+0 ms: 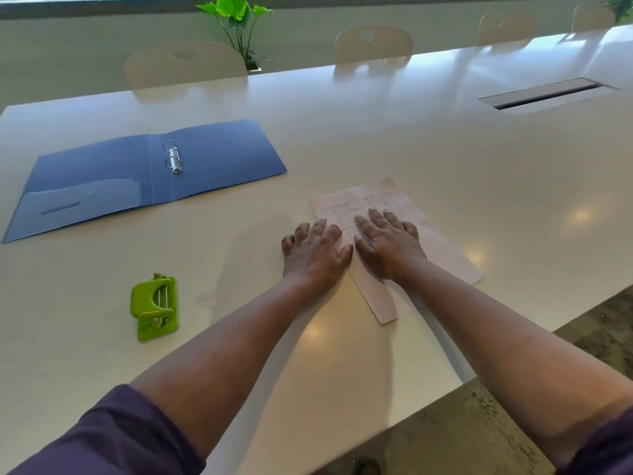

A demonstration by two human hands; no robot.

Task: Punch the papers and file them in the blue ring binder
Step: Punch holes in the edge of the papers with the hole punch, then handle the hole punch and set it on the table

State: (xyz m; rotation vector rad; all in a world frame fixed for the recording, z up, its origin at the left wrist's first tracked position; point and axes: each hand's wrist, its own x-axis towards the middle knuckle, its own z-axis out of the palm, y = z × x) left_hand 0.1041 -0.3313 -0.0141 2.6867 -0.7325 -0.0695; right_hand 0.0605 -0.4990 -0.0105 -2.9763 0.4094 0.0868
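A stack of pale pink papers (pixel 383 200) with a printed table lies on the white table, right of centre. My left hand (pixel 313 250) rests flat at the stack's left edge, fingers slightly bent. Beside it, my right hand (pixel 388 243) presses flat on the top sheet. The blue ring binder (pixel 102 180) lies open at the far left, its metal rings (pixel 172 156) standing closed along the spine. A green hole punch (pixel 154 306) sits near the front left, apart from both hands.
The white table (pixel 376 125) has a cable slot (pixel 548 94) at the far right, and its front edge runs diagonally at the lower right. Chairs (pixel 185 63) and a potted plant (pixel 239 25) stand behind the far edge.
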